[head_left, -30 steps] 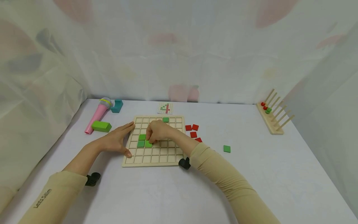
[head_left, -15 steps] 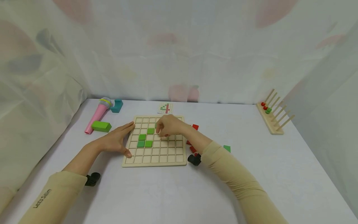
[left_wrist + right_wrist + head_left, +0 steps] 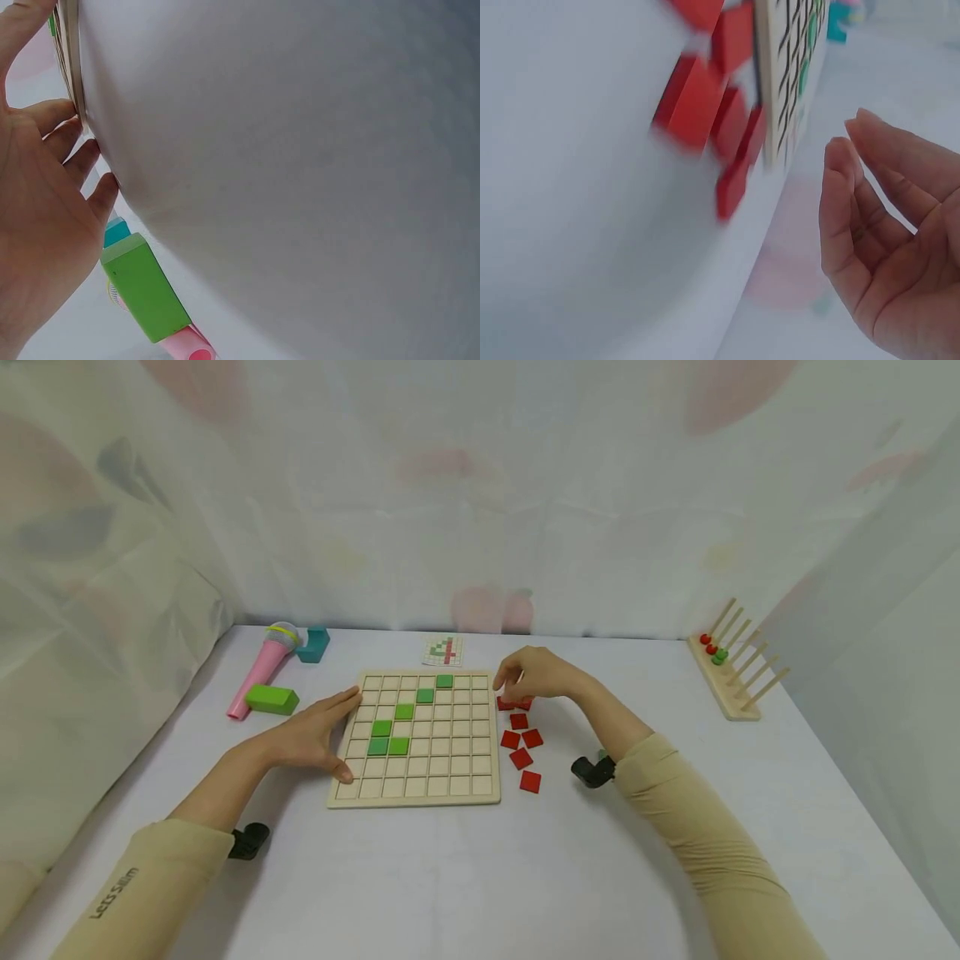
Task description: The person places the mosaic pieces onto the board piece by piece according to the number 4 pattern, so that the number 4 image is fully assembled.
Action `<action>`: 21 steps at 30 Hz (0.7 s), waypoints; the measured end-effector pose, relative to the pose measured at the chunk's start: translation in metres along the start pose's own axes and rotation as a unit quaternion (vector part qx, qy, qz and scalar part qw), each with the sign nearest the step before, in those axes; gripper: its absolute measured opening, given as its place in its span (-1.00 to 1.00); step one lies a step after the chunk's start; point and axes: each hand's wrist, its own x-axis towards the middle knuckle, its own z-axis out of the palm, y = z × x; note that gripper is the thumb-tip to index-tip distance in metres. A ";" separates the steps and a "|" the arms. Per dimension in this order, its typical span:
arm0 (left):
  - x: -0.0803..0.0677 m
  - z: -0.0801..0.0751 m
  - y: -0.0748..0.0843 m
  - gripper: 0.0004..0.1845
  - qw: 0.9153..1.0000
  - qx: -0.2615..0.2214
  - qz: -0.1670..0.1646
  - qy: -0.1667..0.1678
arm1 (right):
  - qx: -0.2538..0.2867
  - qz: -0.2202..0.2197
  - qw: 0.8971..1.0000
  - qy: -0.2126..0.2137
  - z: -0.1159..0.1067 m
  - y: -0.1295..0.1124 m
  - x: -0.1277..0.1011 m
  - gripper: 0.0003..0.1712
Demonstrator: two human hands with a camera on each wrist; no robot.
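Six green squares (image 3: pixel 404 712) sit on the wooden board (image 3: pixel 450 806). The left hand (image 3: pixel 309 737), spread wide, touches the board's nine o'clock edge. At two o'clock, the right hand (image 3: pixel 543 673) is near some red squares (image 3: pixel 519 722), its fingers (image 3: pixel 889 142) bent with a narrow gap at the tips.

Six tiles (image 3: pixel 404 711) sit on the grid board (image 3: pixel 438 767), my left hand (image 3: pixel 311 735) at its left edge, my right hand (image 3: pixel 545 672) and loose tiles (image 3: pixel 532 738) off its right, card (image 3: pixel 443 650) behind, peg rack (image 3: pixel 723 681) far right.
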 end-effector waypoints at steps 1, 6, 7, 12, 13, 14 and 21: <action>0.000 0.000 0.000 0.50 1.000 -0.001 0.000 0.001 | 0.005 0.008 1.000 -0.001 -0.004 0.005 -0.004 -0.75; 0.000 -0.001 0.001 0.49 1.000 0.001 0.001 0.001 | 0.033 0.034 0.999 -0.012 -0.021 0.033 -0.025 -0.72; 0.000 0.000 0.001 0.49 1.000 0.002 0.000 0.001 | 0.036 0.037 0.999 -0.014 -0.023 0.039 -0.029 -0.72; 0.002 0.000 0.001 0.49 1.000 0.001 -0.001 -0.001 | 0.047 0.045 0.997 -0.029 -0.026 0.067 -0.052 -0.71; 0.002 0.000 0.001 0.49 1.000 0.000 -0.001 -0.002 | 0.048 0.046 0.997 -0.035 -0.025 0.071 -0.056 -0.70; 0.002 0.000 0.001 0.49 1.000 -0.001 0.000 -0.002 | 0.047 0.043 0.997 -0.041 -0.025 0.075 -0.061 -0.70; 0.002 0.001 -0.001 0.49 1.000 0.000 -0.002 -0.002 | 0.041 0.018 0.996 -0.072 -0.018 0.093 -0.084 -0.69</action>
